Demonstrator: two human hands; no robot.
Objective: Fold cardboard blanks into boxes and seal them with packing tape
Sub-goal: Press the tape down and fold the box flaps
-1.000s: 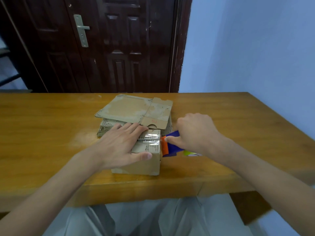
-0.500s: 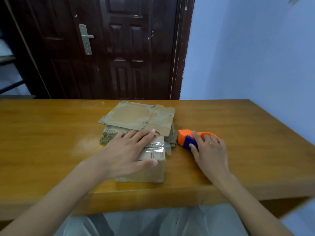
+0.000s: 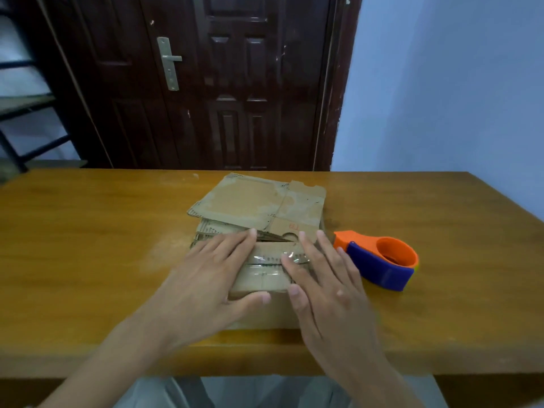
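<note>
Stretching across the frame, a glossy honey-brown wooden table (image 3: 88,245), its near edge running along the bottom. Sitting near that edge, at the middle, a small folded cardboard box (image 3: 265,278), clear tape (image 3: 266,257) glinting across its top seam. Lying just behind and touching it, a stack of flat cardboard blanks (image 3: 259,201), the uppermost sheet skewed over the ones beneath. Resting just to the right of the box, apart from it, an orange-and-blue tape dispenser (image 3: 379,260), its orange nose pointing toward the blanks, its round opening facing upward.
</note>
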